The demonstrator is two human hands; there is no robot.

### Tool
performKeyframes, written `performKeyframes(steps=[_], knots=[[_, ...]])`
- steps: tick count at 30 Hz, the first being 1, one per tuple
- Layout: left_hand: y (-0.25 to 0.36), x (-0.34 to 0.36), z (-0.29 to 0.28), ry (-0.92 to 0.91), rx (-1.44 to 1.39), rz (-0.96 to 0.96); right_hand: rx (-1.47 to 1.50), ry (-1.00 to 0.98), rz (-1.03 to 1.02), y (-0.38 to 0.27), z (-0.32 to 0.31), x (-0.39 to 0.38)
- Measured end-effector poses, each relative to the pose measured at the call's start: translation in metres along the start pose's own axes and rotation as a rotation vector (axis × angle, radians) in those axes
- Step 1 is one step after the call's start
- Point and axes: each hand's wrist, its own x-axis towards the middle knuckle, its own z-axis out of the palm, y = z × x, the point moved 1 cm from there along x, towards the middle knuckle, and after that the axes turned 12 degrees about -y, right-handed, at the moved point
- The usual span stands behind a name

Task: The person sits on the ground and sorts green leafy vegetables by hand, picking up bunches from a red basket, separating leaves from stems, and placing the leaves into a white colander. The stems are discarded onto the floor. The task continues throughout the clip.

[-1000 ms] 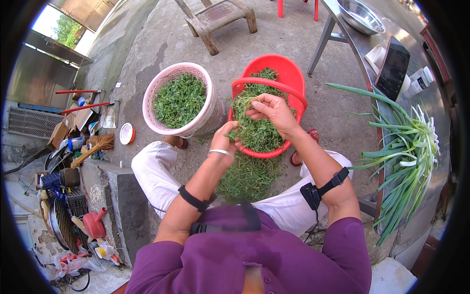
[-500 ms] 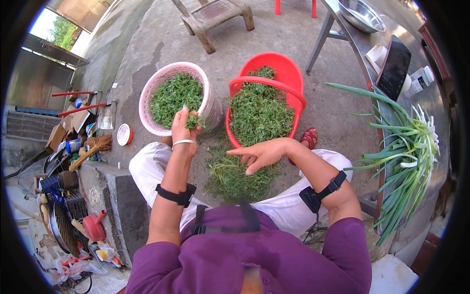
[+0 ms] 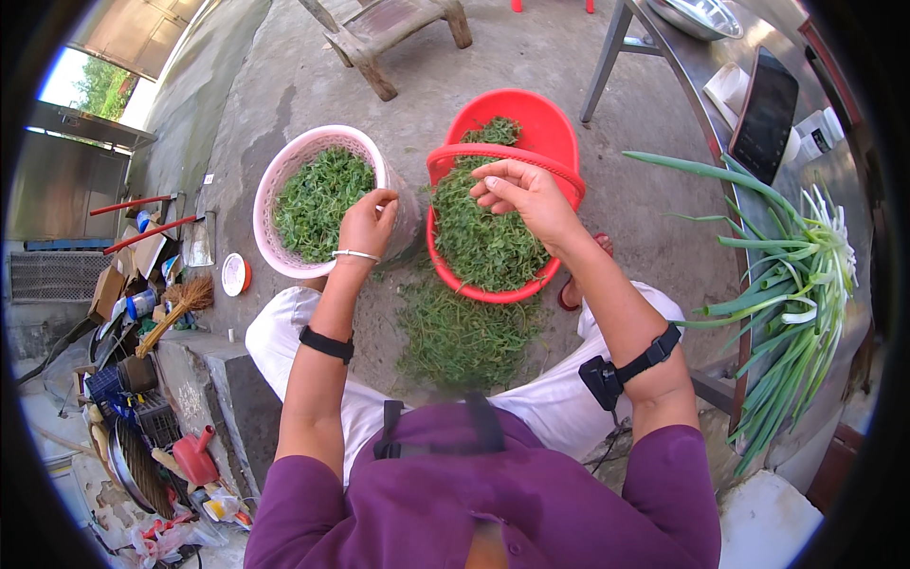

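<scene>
A pale pink woven basket (image 3: 267,233) full of picked green leaves (image 3: 325,204) stands at the left. By its right rim, my left hand (image 3: 370,225) has its fingers pinched together; whatever lies between them is hidden. To the right, a red plastic basket (image 3: 531,119) with an arched handle is tilted toward me and holds a heap of leafy green stems (image 3: 488,242). My right hand (image 3: 519,194) hovers over that heap near the handle, fingers loosely bent and apart, with no stem visible in it. More loose stems (image 3: 464,337) lie on the ground between my legs.
A metal table (image 3: 697,104) on the right bears green onions (image 3: 787,294), a dark-screened device (image 3: 766,119) and a steel bowl (image 3: 697,17). A wooden chair (image 3: 393,33) stands ahead. At the left are a small white-and-red bowl (image 3: 235,274), a broom (image 3: 180,308) and piled clutter.
My left hand has moved slightly right, and the greens seen in its fingers no longer show. My right hand has risen from above the ground pile to over the red basket.
</scene>
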Motion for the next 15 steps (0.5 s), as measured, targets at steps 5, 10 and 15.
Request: performKeyframes(steps=[5, 10, 15], knots=[[-0.029, 0.028, 0.089, -0.313, -0.145, -0.198, 0.163, 0.198, -0.043, -0.007, -0.011, 0.002], [-0.013, 0.049, 0.134, -0.357, -0.143, -0.073, 0.243, 0.318, -0.124, -0.014, -0.023, 0.003], [0.034, 0.074, 0.166, -0.204, -0.01, -0.089, 0.236, 0.366, -0.15, -0.016, -0.024, 0.005]])
